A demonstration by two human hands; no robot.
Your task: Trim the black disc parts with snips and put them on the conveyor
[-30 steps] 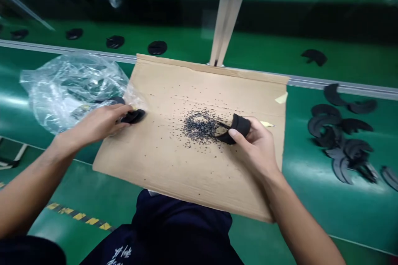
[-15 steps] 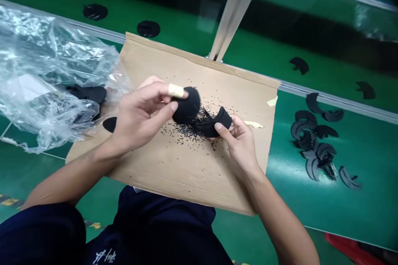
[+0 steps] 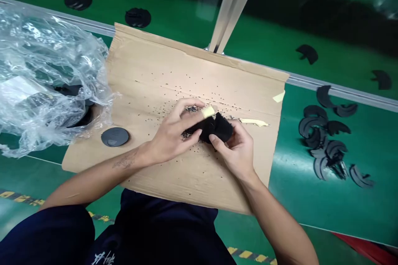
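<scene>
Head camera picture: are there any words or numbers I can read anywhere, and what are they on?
White characters on the dark clothing at the bottom edge: cut off and too blurred to read.
Raised lines on the round black disc lying on the cardboard: a pattern, not readable as text.
Yellow-and-black striped tape on the floor: a marking only, no words.
Nothing readable on the plastic bag, the black piece both hands hold, or the curved black pieces.

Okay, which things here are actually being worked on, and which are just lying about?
In hand:
left hand
right hand
black foam pieces
cardboard sheet
black crumbs

Lying about:
grey disc
plastic bag
crescent offcuts
</scene>
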